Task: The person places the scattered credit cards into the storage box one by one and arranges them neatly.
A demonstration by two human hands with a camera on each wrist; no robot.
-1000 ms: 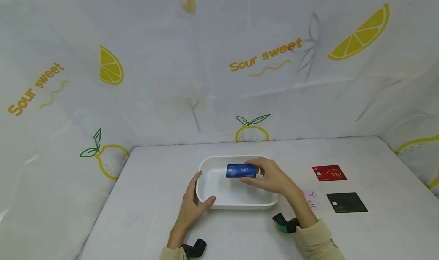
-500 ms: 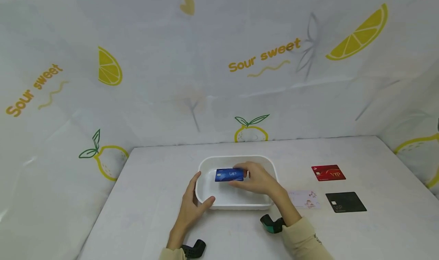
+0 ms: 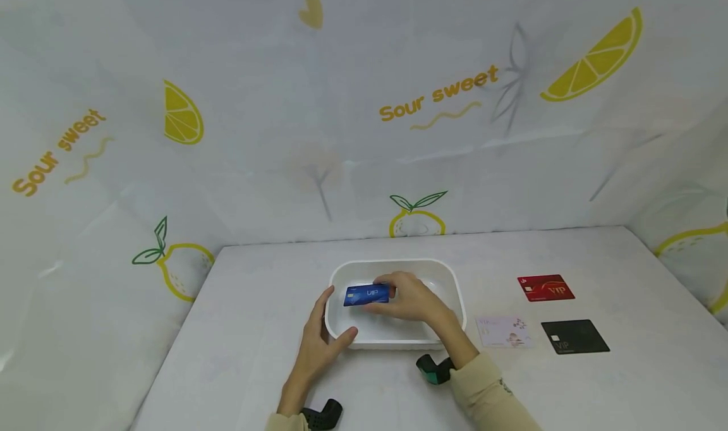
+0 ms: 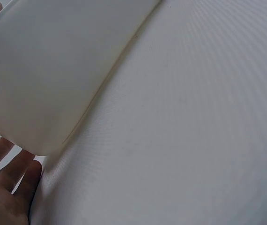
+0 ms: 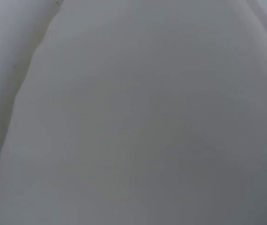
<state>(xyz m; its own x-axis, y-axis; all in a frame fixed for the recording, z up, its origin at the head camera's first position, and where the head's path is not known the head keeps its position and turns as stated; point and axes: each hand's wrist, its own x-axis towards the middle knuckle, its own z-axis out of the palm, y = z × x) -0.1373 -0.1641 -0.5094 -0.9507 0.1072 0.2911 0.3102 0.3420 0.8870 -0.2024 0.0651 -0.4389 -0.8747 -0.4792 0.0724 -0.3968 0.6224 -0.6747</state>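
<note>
While right hand (image 3: 408, 298) pinches one card (image 3: 359, 295), three cards (image 3: 577, 338) lie flat.

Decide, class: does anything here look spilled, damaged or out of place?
Nothing stands out: the white tray sits upright, the red card, pale card and black card lie flat, no spill shows, and the right grip holds the blue card over the tray.

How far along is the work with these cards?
Looks done: the left hand holds the white tray; no released card shows inside. In hand: the right hand pinches the blue card over the tray. Remaining, it seems: the red card, black card and pale pink card, on the table.
</note>
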